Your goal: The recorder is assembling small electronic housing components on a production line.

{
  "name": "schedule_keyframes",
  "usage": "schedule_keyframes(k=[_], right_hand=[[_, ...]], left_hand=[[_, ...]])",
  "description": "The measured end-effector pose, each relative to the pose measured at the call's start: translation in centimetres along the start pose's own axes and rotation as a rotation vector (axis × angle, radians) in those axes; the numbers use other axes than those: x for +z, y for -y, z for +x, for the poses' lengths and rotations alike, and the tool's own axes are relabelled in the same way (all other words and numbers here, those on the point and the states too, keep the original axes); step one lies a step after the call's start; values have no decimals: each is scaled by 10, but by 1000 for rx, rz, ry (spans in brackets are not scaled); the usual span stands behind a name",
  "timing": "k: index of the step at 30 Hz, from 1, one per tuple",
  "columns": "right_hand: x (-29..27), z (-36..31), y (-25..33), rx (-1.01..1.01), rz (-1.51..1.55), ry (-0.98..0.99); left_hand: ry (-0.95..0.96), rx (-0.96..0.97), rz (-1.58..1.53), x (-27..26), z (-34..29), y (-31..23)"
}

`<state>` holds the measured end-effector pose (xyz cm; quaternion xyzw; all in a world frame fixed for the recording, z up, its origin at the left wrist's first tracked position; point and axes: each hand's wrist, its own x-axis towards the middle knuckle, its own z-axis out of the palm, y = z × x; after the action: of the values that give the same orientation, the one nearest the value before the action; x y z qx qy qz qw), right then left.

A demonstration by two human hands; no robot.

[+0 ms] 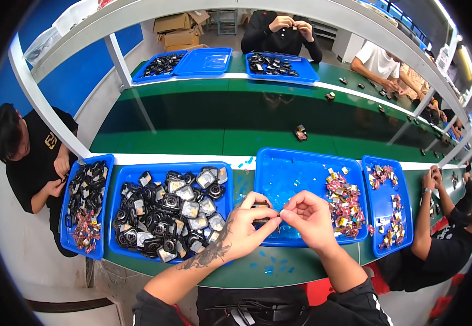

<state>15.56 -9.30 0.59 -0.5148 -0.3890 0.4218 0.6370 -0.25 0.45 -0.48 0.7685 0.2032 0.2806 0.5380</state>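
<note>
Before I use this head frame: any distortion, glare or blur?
Head view: fisheye bends the white overhead rail and blackens the corners; the white tube light at upper right glares; the glossy green surface shows pale reflected streaks; left hand and right hand look sharp.

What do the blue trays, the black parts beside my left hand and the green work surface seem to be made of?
Blue trays: probably moulded plastic, semi-gloss, judging by rounded corners and even colour.
Black parts: likely hard plastic, with glossy highlights.
Green work surface: smooth and slightly shiny, showing faint reflections; rubber or laminate, unclear which.
</note>
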Motion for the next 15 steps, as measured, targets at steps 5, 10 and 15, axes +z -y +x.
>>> schedule_keyframes(k=[5,10,15], right_hand=[[4,-4,2,-86,-257,-33],[5,-6,9,-318,-666,2],[-2,-8,0,-224,-543,107]], left_hand=[[5,56,78,-2,-2,-3],[20,-13,-27,0,-3,2],[6,-27,-122,-2,-1,2]])
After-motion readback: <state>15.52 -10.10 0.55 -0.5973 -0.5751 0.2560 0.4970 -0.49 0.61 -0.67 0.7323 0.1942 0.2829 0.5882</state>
